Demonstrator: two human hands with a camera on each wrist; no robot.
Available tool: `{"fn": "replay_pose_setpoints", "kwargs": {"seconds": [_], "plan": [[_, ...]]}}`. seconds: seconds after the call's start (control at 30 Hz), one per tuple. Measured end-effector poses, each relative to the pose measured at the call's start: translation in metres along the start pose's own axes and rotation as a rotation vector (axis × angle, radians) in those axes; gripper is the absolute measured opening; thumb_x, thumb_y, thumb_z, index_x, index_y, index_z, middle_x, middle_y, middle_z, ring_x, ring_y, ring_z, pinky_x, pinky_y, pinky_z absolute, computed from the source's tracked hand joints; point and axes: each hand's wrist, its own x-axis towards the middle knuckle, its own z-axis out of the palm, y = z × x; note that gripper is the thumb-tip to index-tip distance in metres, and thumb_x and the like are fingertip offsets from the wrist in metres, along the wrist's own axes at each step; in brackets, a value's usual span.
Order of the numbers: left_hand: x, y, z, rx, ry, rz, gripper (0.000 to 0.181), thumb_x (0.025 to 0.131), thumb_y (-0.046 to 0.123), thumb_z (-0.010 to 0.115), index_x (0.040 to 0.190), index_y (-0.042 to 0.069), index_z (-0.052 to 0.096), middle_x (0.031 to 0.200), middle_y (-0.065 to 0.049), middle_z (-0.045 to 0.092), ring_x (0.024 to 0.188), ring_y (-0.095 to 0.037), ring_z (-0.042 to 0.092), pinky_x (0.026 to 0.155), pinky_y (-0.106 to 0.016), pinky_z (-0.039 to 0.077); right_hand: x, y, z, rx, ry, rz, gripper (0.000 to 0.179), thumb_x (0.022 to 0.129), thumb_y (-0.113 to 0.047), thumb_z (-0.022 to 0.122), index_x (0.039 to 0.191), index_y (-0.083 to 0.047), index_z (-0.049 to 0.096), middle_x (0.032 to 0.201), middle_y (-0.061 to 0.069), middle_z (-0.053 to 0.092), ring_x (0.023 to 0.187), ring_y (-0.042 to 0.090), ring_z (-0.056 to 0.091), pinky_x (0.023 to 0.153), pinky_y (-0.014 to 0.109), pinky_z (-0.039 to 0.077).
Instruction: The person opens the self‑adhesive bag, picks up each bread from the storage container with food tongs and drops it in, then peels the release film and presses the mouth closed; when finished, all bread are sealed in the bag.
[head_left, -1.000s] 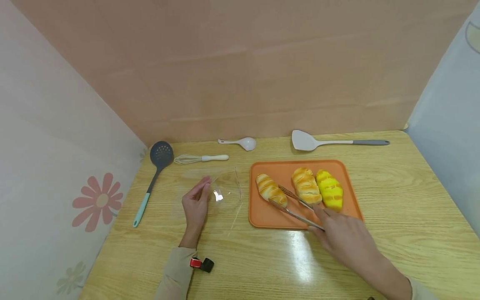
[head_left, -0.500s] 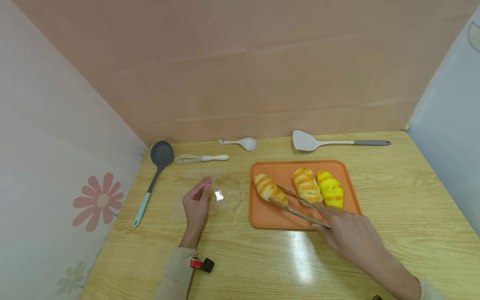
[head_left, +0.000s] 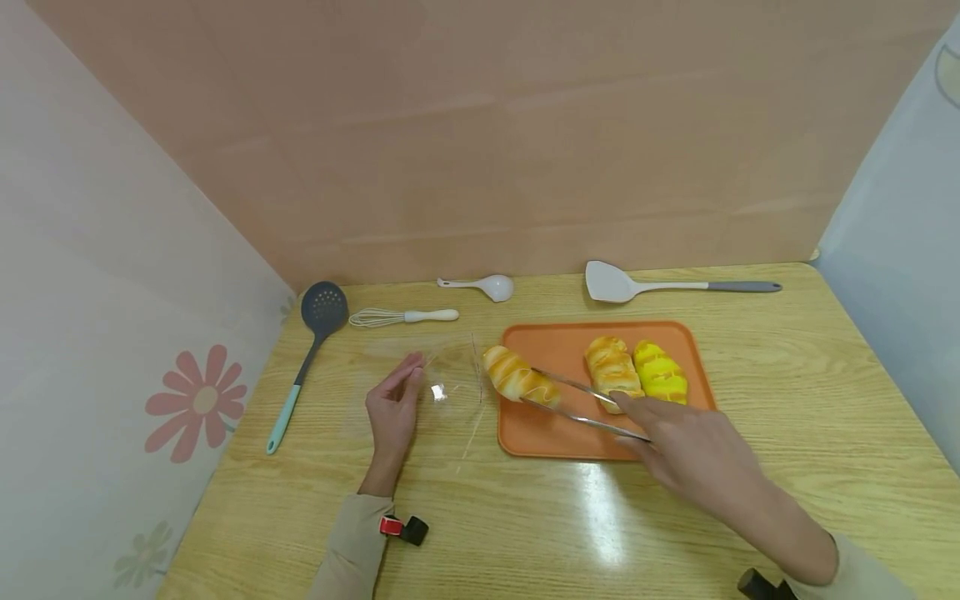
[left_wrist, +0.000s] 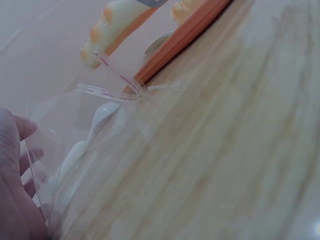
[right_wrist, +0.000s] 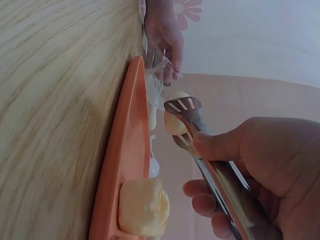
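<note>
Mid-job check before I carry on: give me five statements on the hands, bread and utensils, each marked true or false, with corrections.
1. The right hand holds metal tongs. True.
2. The pale bread and the yellow bread lie on the orange tray. True.
3. The tongs are empty. False: they hold a striped bread.
4. The left hand holds nothing. False: the left hand pinches a clear bag.
5. In the head view, the whisk lies left of the white spatula. True.

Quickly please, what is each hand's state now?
Left hand: holding a clear plastic bag.
Right hand: holding metal tongs that grip a bread roll.
</note>
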Motion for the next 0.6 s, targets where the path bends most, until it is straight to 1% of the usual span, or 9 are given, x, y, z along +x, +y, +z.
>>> {"fn": "replay_pose_setpoints", "kwargs": {"seconds": [0.07,0.17,0.27,0.33,0.4,0.47,0.53,0.6], "plan": [[0.000,0.000,0.000,0.011,-0.002,0.000,0.015,0.101,-0.008,0.075,0.113,-0.016,0.079,0.127,-0.033,0.075,0.131,-0.018,0.072,0.110,-0.021,0.054,0.005,-0.003,0.001,-0.001,0.015,-0.037,0.063,0.083,-0.024,0.099,0.141,-0.013,0.077,0.112,0.004,0.083,0.055,0.003,0.052,0.043,0.019,0.030],[0.001,-0.001,0.000,0.030,-0.006,0.007,0.014,0.101,-0.008,0.075,0.113,-0.015,0.079,0.127,-0.032,0.075,0.133,-0.028,0.071,0.110,-0.021,0.054,0.013,-0.006,0.004,-0.009,0.046,-0.093,0.064,0.079,-0.019,0.100,0.138,-0.011,0.077,0.107,0.001,0.082,0.056,0.003,0.051,0.044,0.018,0.030],[0.001,-0.001,0.000,0.038,-0.010,0.016,0.013,0.101,-0.008,0.075,0.111,-0.015,0.080,0.127,-0.032,0.075,0.135,-0.035,0.070,0.111,-0.021,0.053,0.021,-0.010,0.008,-0.031,0.068,-0.134,0.064,0.077,-0.020,0.102,0.135,-0.010,0.078,0.102,-0.001,0.081,0.058,0.007,0.057,0.044,0.019,0.032],[0.000,0.000,0.000,0.038,-0.012,0.024,0.012,0.100,-0.009,0.075,0.110,-0.015,0.080,0.128,-0.032,0.076,0.135,-0.038,0.069,0.112,-0.022,0.053,0.026,-0.012,0.010,-0.040,0.061,-0.144,0.063,0.078,-0.022,0.102,0.135,-0.009,0.078,0.101,-0.001,0.080,0.061,0.010,0.061,0.044,0.020,0.036],[-0.001,0.001,0.000,0.037,-0.016,0.040,0.012,0.100,-0.010,0.076,0.110,-0.015,0.080,0.127,-0.032,0.076,0.135,-0.041,0.068,0.114,-0.024,0.052,0.031,-0.015,0.013,-0.041,0.047,-0.149,0.062,0.081,-0.025,0.101,0.135,-0.008,0.076,0.103,0.000,0.080,0.069,0.014,0.070,0.045,0.023,0.043],[-0.001,0.000,0.000,0.040,-0.024,0.061,0.011,0.100,-0.011,0.075,0.109,-0.016,0.080,0.127,-0.033,0.075,0.136,-0.044,0.067,0.116,-0.025,0.051,0.035,-0.018,0.016,-0.039,0.031,-0.151,0.060,0.084,-0.026,0.100,0.135,-0.007,0.075,0.103,0.001,0.080,0.075,0.018,0.074,0.048,0.025,0.049],[-0.001,-0.001,-0.001,0.049,-0.034,0.080,0.012,0.100,-0.011,0.075,0.110,-0.015,0.080,0.128,-0.033,0.075,0.137,-0.047,0.066,0.118,-0.025,0.049,0.039,-0.020,0.019,-0.034,0.018,-0.151,0.057,0.086,-0.025,0.098,0.134,-0.006,0.074,0.100,0.001,0.079,0.074,0.018,0.073,0.048,0.026,0.049],[-0.001,-0.002,-0.001,0.053,-0.046,0.093,0.012,0.101,-0.010,0.075,0.110,-0.015,0.080,0.129,-0.032,0.075,0.138,-0.050,0.064,0.120,-0.025,0.047,0.043,-0.022,0.022,-0.033,0.007,-0.149,0.056,0.087,-0.025,0.098,0.133,-0.006,0.073,0.097,0.000,0.077,0.068,0.016,0.069,0.046,0.024,0.046]]}}
